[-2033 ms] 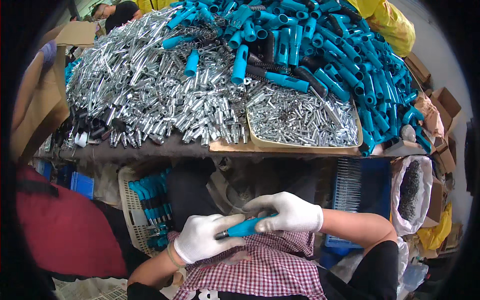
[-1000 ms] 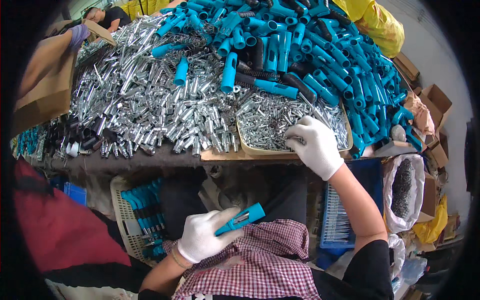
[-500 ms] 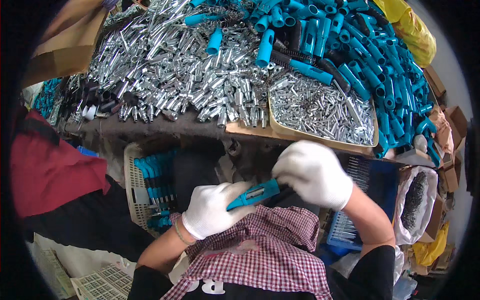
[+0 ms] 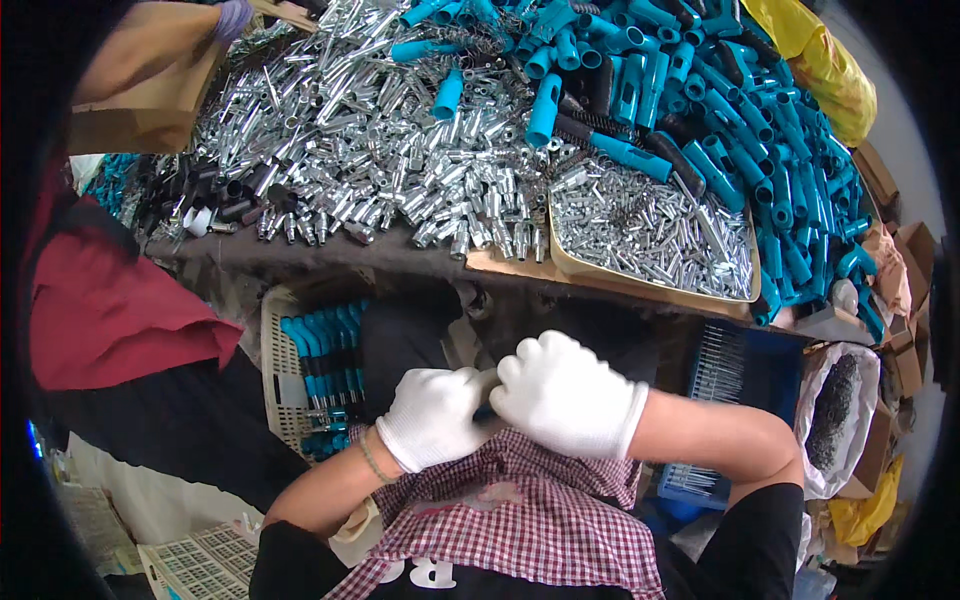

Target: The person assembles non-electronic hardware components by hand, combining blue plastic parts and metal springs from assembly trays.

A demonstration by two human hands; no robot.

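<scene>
My left hand (image 4: 432, 416), in a white knit glove, is closed around a teal slotted tool handle. Only a dark sliver of the handle (image 4: 486, 411) shows between my gloves; the earlier frame shows it better. My right hand (image 4: 568, 394), gloved the same way, is closed in a fist against the left one, at the handle's end. A greyish bit (image 4: 486, 381) shows between the two hands, too blurred to name. What the right fingers grip is hidden. Both hands are over my checked apron (image 4: 500, 515), below the bench edge.
Ahead, the bench holds a heap of metal fittings (image 4: 400, 170), a tray (image 4: 655, 283) of small pins and piled teal handles (image 4: 720, 120). A basket (image 4: 272, 370) of teal-handled tools is left; a blue crate (image 4: 775, 385) is right. Another person's arm (image 4: 150, 50) reaches in at upper left.
My right hand has moved left and slightly down to meet the left hand, covering the teal handle. The other person's arm at upper left has shifted to the right.
</scene>
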